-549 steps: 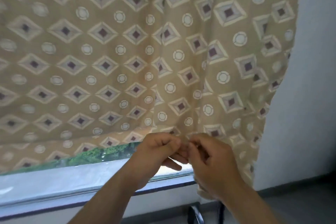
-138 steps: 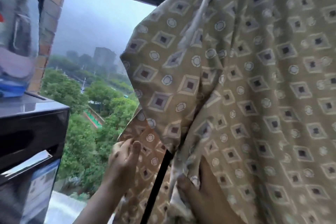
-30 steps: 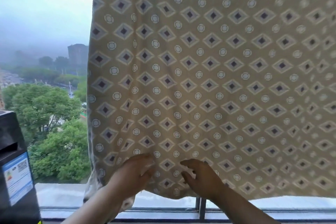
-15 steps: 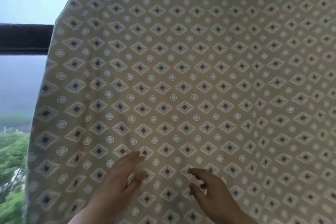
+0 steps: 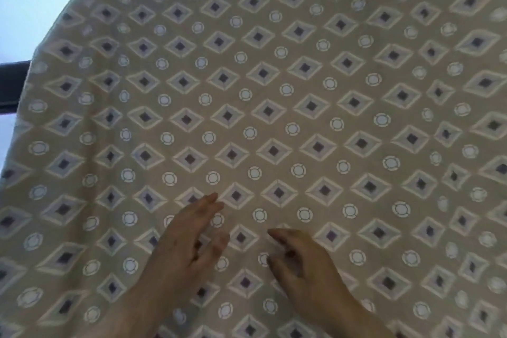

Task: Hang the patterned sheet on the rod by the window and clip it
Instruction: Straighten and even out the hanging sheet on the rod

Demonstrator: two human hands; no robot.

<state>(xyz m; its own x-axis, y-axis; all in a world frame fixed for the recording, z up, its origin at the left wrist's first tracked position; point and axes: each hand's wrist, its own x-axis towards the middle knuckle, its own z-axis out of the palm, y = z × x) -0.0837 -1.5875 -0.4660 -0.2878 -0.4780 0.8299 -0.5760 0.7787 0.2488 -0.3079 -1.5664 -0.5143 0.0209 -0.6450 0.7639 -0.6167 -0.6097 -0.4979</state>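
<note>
Nearest the camera, the left hand (image 5: 186,250) and right hand (image 5: 304,266) lie side by side, each grip apart with fingers spread, holding nothing, against the patterned sheet (image 5: 274,107). The sheet spreads above and beyond both grips, its draped top edge running left to right. The left grip reaches slightly higher. No clip shows; beyond the sheet's left edge sits a dark window bar (image 5: 12,85).

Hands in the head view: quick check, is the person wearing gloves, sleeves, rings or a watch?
Nothing worn shows. The left hand and right hand are bare, with no gloves or rings visible, though the picture is blurred. Both forearms are uncovered down to the frame's lower edge, with no sleeve, watch or band in view.
</note>
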